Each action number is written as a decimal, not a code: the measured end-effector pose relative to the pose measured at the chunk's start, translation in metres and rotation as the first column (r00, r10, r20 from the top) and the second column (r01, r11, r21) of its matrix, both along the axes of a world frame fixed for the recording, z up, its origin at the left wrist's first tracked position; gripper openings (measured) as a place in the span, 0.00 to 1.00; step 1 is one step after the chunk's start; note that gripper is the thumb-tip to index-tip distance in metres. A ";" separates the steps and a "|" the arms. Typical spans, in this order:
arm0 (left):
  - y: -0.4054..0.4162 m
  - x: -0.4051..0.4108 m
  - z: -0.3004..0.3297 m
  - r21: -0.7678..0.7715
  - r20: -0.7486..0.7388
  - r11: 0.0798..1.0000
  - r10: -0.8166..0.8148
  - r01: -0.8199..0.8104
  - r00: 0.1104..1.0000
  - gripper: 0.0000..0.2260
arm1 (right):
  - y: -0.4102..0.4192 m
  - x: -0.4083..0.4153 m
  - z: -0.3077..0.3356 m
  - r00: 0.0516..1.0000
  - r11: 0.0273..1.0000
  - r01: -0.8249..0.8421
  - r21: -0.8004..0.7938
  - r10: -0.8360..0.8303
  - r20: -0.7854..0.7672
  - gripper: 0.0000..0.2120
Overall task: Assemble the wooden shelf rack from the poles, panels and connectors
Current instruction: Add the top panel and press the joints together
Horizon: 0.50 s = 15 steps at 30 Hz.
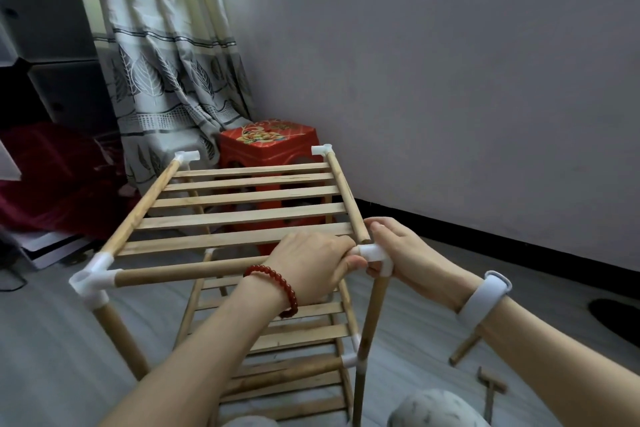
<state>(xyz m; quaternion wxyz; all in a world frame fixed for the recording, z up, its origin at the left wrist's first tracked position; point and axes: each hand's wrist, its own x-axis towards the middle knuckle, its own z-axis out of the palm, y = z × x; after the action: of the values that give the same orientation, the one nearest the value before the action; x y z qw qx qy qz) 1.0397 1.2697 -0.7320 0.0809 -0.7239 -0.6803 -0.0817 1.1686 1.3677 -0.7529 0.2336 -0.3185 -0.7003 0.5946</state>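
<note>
Both forearms reach in from below: the left hand [311,262] grips the front pole [187,273] beside the near-right connector [375,255], while the right hand [401,253] wraps that connector, probably to seat the joint squarely. Rack [242,215] stands on the floor [52,340], two slatted panels fitted, four white top connectors visible. One mallet [491,388] lies at right.

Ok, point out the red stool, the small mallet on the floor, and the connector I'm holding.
red stool [268,139], head view, on its patterned top.
mallet [491,383], head view, on its wooden head.
white connector [373,252], head view, on its top elbow.
</note>
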 end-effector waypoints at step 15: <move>0.012 0.050 -0.020 0.278 -0.026 0.909 0.331 -0.311 0.943 0.33 | 0.027 -0.001 0.016 0.955 0.830 -0.278 -0.483 0.293 -0.046 0.22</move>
<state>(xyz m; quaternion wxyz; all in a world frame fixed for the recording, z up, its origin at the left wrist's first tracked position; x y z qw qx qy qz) 1.0895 1.2820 -0.7524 0.2154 -0.5869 -0.7691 -0.1329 1.1677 1.3944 -0.7369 0.0446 -0.2675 -0.5720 0.7742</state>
